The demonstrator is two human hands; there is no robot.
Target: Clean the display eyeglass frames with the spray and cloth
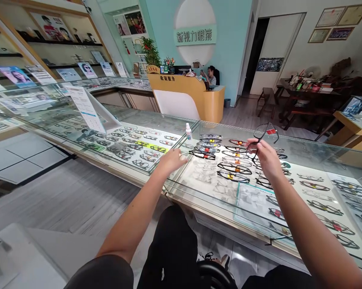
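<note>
In the head view, my right hand (pixel 268 157) is closed on a pair of black-framed eyeglasses (pixel 259 139), held up over the glass counter and tilted, with a red sticker on one lens. My left hand (pixel 171 161) is over the counter near the corner where two display cases meet. Its fingers are bent together, and what they pinch, if anything, is too small to make out. Between the hands, several eyeglasses (pixel 234 167) with black frames and coloured stickers lie in rows on the glass top. A small white spray bottle (pixel 188 131) stands beyond my left hand.
Glass display cases (pixel 132 150) full of frames run left and right. A folded sign (pixel 89 110) stands on the left one. Behind are a curved reception desk (pixel 183 90) with a seated person (pixel 211 76), and a dark wooden table (pixel 307 90). My legs are close below the counter.
</note>
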